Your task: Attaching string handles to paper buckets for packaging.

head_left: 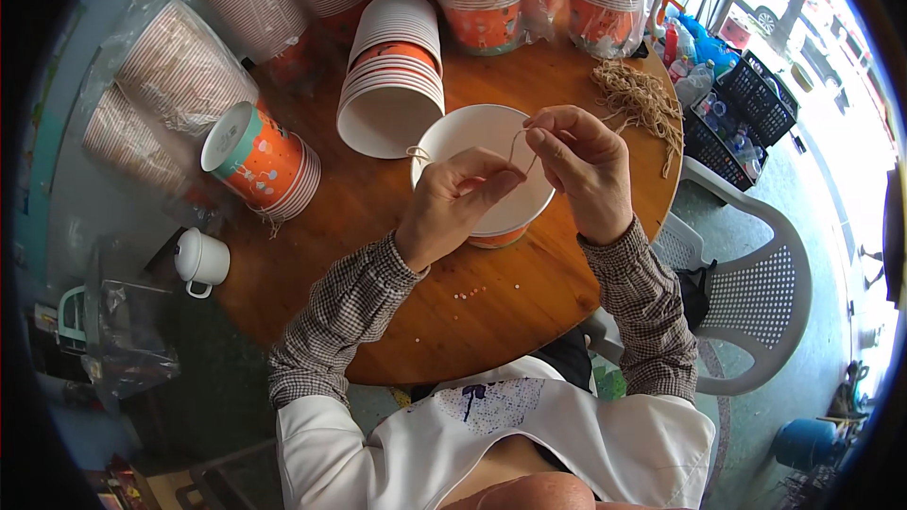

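A large paper bucket (477, 123), white inside with an orange outer wall, stands upright on the wooden table in front of me. A thin beige string (514, 145) is stretched in a small loop above its right rim. My left hand (455, 203) pinches one part of this string over the bucket's mouth. With thumb and forefinger closed, my right hand (590, 170) grips the string slightly higher, beside the right rim. A knotted bit of string (417, 153) shows at the bucket's left rim. The fingers partly cover the string, so its path through the wall is hidden.
A heap of loose strings (641, 99) lies at the table's right edge. Nested paper buckets (392, 113) lie behind, and an upturned stack (260, 156) stands left. Plastic-wrapped stacks (477, 0) line the back. A white enamel mug (202, 258) and a plastic chair (756, 293) flank the table.
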A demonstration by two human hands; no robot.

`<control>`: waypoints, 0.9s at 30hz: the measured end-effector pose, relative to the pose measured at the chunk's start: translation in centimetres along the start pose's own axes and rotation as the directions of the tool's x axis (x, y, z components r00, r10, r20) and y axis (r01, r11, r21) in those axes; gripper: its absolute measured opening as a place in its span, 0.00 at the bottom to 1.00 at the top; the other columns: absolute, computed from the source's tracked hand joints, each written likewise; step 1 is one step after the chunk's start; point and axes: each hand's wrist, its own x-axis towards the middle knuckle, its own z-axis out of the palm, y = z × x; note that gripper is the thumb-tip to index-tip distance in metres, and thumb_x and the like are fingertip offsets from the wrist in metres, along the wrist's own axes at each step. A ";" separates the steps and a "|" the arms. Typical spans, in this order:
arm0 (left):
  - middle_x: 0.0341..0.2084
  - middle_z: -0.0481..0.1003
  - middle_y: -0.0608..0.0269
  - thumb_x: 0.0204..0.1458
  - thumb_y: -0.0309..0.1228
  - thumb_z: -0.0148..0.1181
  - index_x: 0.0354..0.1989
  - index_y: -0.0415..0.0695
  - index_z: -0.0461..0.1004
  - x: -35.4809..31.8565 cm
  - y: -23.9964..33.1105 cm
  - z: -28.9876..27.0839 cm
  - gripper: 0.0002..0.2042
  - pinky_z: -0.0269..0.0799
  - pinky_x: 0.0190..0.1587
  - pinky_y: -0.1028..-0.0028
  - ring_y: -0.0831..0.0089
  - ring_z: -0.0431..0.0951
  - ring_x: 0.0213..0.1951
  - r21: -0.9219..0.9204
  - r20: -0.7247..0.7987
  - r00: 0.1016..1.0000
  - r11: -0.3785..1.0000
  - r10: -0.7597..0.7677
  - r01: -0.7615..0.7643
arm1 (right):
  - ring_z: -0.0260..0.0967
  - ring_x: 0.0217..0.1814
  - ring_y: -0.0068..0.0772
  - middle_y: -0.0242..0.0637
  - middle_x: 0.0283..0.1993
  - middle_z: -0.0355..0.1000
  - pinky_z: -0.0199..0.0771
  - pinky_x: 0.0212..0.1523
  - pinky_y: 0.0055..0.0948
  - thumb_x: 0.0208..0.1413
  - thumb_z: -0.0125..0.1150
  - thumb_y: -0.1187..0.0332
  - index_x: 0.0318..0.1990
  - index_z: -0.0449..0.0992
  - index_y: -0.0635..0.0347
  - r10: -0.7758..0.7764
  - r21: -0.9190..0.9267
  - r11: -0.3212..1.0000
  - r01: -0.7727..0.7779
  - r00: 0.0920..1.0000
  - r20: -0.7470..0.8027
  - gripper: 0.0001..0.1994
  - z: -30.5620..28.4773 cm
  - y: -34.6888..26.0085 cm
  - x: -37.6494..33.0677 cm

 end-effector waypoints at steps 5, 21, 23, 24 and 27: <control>0.25 0.77 0.68 0.59 0.31 0.57 0.38 0.36 0.77 0.1 2.2 -1.0 0.09 0.73 0.36 0.80 0.83 0.75 0.30 0.119 0.006 0.995 0.988 -0.096 0.094 | 0.66 0.25 0.10 0.27 0.34 0.75 0.66 0.23 0.13 0.59 0.60 0.71 0.44 0.74 0.64 0.134 -0.073 0.988 -0.133 0.991 0.007 0.09 -1.9 0.1 -0.2; 0.23 0.76 0.63 0.58 0.32 0.58 0.32 0.37 0.75 -0.1 3.1 -2.5 0.10 0.71 0.29 0.80 0.82 0.74 0.27 0.367 0.004 1.000 0.930 -0.026 0.023 | 0.65 0.28 0.12 0.26 0.29 0.71 0.68 0.29 0.15 0.59 0.61 0.69 0.37 0.75 0.65 0.047 -0.301 0.953 0.031 0.968 0.248 0.07 -0.7 1.4 -0.8; 0.23 0.76 0.64 0.60 0.35 0.57 0.31 0.37 0.75 -0.1 2.8 -2.5 0.12 0.70 0.30 0.80 0.82 0.73 0.26 0.288 -0.049 0.998 0.956 -0.038 0.050 | 0.66 0.30 0.15 0.28 0.29 0.72 0.70 0.34 0.21 0.58 0.61 0.72 0.37 0.75 0.65 0.056 -0.293 0.956 0.001 0.981 0.187 0.05 -0.7 1.0 -0.9; 0.23 0.75 0.66 0.61 0.38 0.55 0.31 0.37 0.75 -0.1 2.6 -2.6 0.15 0.70 0.30 0.81 0.83 0.72 0.26 0.205 -0.100 0.993 0.976 -0.055 0.074 | 0.66 0.30 0.15 0.28 0.29 0.72 0.70 0.34 0.21 0.58 0.61 0.72 0.37 0.75 0.65 0.057 -0.294 0.956 0.001 0.981 0.187 0.05 -0.8 0.8 -0.9; 0.22 0.74 0.68 0.63 0.44 0.50 0.30 0.38 0.75 -0.2 1.8 -3.0 0.20 0.68 0.28 0.81 0.84 0.70 0.25 0.162 -0.082 0.996 0.986 -0.032 0.045 | 0.66 0.30 0.15 0.28 0.29 0.72 0.70 0.34 0.20 0.58 0.61 0.72 0.37 0.75 0.66 0.134 -0.246 0.965 -0.093 0.979 0.155 0.05 -0.6 0.6 -1.0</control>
